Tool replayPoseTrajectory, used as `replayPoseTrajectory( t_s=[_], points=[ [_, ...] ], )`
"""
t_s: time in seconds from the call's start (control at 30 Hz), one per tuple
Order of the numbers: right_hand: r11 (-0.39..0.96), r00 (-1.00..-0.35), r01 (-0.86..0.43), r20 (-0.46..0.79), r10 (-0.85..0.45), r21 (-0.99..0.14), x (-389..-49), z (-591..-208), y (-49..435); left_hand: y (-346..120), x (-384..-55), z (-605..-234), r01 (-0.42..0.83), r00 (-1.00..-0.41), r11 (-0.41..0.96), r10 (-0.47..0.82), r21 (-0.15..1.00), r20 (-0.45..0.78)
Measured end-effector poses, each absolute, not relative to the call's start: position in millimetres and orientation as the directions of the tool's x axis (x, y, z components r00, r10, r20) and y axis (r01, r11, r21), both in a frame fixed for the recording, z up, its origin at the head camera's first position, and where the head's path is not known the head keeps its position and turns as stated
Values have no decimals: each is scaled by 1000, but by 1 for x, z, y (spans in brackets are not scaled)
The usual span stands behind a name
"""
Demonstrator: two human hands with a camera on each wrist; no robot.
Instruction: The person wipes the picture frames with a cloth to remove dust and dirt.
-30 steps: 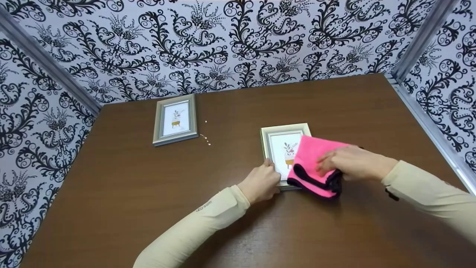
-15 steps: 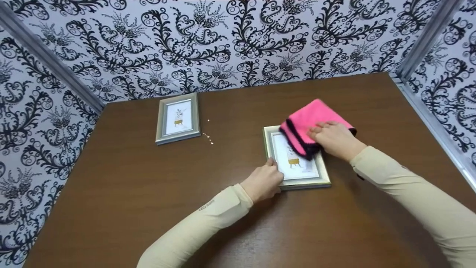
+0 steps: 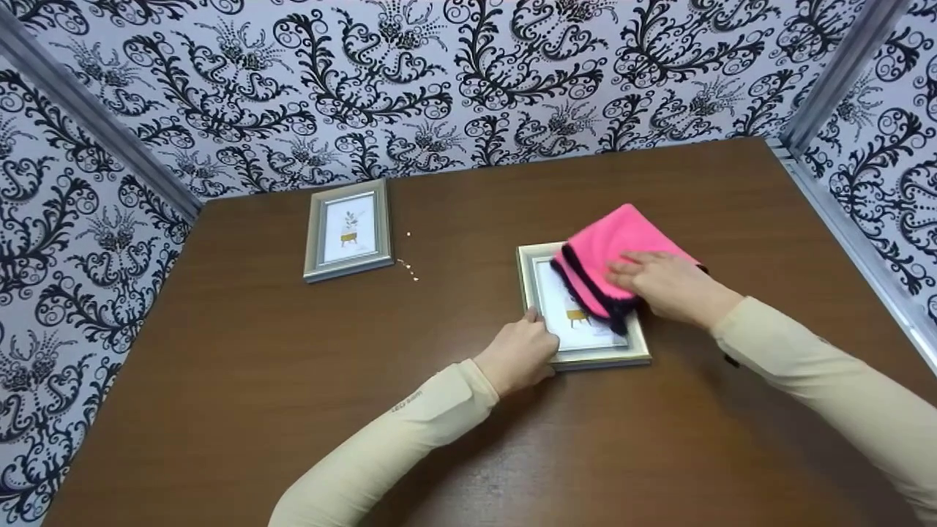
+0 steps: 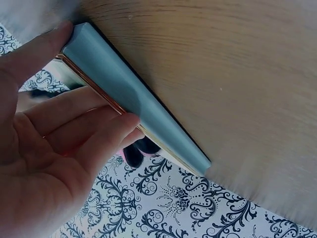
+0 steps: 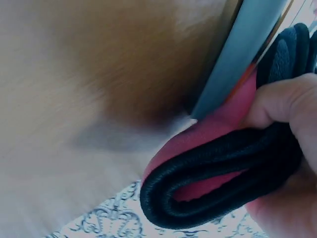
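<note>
A picture frame (image 3: 638,350) with a plant print lies face up in the middle right of the table. My left hand (image 3: 518,354) grips its near left corner; in the left wrist view the thumb (image 4: 37,52) is at one end of the silvery side and the fingers (image 4: 106,131) at its gold-lined edge. A folded pink cloth (image 3: 611,234) with black trim covers the frame's upper right part. My right hand (image 3: 670,285) holds the cloth against the frame, the thumb (image 5: 280,101) pressed along the folded black edges (image 5: 208,153) in the right wrist view.
A second picture frame (image 3: 315,234) with a similar print lies at the back left. Several small white bits (image 3: 408,268) are scattered beside it. Black-and-white patterned walls (image 3: 468,88) stand at the back and both sides of the brown table (image 3: 293,366).
My right hand has moved the cloth from the frame's lower right up to its upper part, then slightly back down. The left hand keeps its hold at the corner.
</note>
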State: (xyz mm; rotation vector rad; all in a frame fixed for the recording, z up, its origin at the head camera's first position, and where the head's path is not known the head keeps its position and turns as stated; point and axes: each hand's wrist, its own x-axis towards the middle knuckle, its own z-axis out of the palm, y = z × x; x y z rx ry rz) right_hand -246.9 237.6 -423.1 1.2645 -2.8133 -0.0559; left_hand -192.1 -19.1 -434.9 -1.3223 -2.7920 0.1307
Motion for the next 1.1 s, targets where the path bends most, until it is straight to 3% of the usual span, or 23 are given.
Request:
replayPoseTrajectory(
  t_s=[0.17,0.3,0.57,0.7,0.9,0.97,1.1],
  points=[
    [575,-575,-818,-10,-818,27,-215,-411,242,-20,-192,-434,774,-625,624,780,-113,27],
    [568,-568,-821,-26,-823,-58,-193,-408,245,-21,-191,-434,773,-622,621,782,-130,37],
    [672,-686,-728,133,-716,-138,-155,-421,241,-22,-192,-437,771,-631,630,776,-94,23],
    [712,-773,-633,200,-602,-302,-148,-425,237,-23,-193,-436,770,-635,632,773,-89,2],
    [706,-932,-257,-25,-362,-660,-155,-419,236,-23,-194,-437,780,-624,621,782,-75,-9],
    [682,-945,-145,-104,-311,-717,-159,-415,238,-23,-194,-436,786,-616,614,788,-77,-7],
    [665,-943,-71,-167,-287,-743,-170,-410,244,-23,-195,-434,793,-606,603,796,-83,-8]
  ],
)
